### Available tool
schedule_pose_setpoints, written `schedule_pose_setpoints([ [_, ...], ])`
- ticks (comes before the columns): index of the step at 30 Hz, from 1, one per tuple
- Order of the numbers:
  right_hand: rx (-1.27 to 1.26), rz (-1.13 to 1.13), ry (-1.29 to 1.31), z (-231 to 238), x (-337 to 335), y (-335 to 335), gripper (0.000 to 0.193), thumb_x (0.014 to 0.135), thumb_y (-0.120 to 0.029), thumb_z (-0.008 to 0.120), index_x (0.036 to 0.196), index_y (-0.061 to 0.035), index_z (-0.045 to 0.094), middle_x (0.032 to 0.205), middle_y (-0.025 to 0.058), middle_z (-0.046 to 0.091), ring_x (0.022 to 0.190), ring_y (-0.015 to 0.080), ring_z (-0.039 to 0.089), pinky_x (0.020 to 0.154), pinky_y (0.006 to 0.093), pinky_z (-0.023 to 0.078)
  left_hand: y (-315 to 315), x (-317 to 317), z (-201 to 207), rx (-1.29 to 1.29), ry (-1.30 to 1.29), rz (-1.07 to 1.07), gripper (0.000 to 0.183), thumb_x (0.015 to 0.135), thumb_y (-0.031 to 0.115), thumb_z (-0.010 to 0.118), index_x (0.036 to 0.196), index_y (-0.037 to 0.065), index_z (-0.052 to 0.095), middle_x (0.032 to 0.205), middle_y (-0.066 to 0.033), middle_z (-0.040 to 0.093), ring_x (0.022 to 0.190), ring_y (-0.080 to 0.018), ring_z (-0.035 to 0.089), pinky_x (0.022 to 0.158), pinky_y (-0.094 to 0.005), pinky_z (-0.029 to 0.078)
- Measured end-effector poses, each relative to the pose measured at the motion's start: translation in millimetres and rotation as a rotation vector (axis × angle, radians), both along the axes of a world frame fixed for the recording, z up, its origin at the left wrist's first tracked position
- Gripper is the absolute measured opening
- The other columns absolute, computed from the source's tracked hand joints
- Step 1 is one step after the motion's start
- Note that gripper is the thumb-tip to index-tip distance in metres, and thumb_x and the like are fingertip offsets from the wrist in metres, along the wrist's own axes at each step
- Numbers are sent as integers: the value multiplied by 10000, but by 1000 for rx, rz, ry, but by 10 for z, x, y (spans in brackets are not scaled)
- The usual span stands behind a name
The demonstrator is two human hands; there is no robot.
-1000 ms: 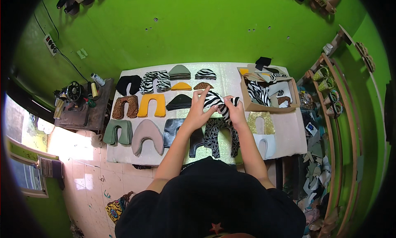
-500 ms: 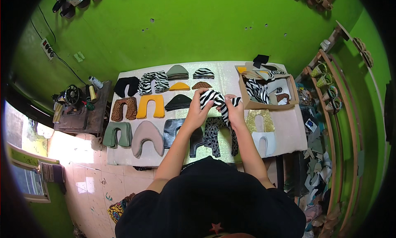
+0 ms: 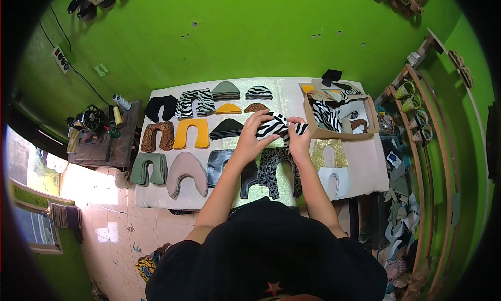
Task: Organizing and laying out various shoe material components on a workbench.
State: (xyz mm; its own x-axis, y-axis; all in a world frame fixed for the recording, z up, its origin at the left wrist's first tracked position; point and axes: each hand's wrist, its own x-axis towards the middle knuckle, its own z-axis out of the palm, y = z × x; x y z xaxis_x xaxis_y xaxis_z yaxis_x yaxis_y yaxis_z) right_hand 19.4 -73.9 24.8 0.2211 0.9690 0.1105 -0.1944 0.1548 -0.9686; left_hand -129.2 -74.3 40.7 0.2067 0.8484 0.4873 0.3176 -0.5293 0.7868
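Note:
Above the middle of the table, my left hand [image 3: 254, 139] and my right hand [image 3: 299, 143] both grip a zebra-print piece [image 3: 272, 127] of bendy sheet material. It is curved and partly folded between them, with one end hanging by my right hand. Under my hands lie a black-and-grey patterned U-shaped stack [image 3: 268, 170] and a shiny black one [image 3: 219, 163]. Just left of my left hand is a stack of black half-moon pieces [image 3: 226, 129]. Beyond my hands sit a zebra half-moon stack [image 3: 258, 93] and a brown spotted half-moon piece [image 3: 255, 107], partly covered by my fingers.
A cardboard box [image 3: 342, 134] of mixed scraps stands at the table's back right. Gold [image 3: 318, 154] and white U-shaped pieces [image 3: 342, 182] lie in front of it. More U-shaped stacks fill the left side. A sewing machine [image 3: 91, 121] stands left; a wooden rack [image 3: 425, 149] rises right.
The zebra-print piece has been turned and opened out a little, so a broader face shows between my hands. My left hand has shifted slightly to the right; the stacks lie as before.

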Motion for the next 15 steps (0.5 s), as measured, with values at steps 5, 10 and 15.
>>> schedule_pose_setpoints([
  [5,-42,-11,-44,77,-5,-36,83,848,-60,515,917,-18,537,737,28,568,588,72,532,533,205,444,-27,22,52,-77,-24,-31,466,667,144,718,1083,53,528,1196,-127,454,1094,-291,466,898,-339,402],
  [10,-71,23,44,35,15,-16,114,853,-71,512,951,-23,545,770,42,588,617,77,548,545,209,452,-26,31,73,-38,-3,-12,500,663,90,712,1114,27,504,1203,-122,455,1075,-254,484,891,-319,410],
  [15,-102,107,57,51,41,-29,133,855,-67,506,972,-18,546,761,48,596,621,83,553,553,209,453,-18,21,69,13,55,-1,522,687,132,699,1139,17,464,1134,-152,470,1048,-304,485,883,-340,408],
])
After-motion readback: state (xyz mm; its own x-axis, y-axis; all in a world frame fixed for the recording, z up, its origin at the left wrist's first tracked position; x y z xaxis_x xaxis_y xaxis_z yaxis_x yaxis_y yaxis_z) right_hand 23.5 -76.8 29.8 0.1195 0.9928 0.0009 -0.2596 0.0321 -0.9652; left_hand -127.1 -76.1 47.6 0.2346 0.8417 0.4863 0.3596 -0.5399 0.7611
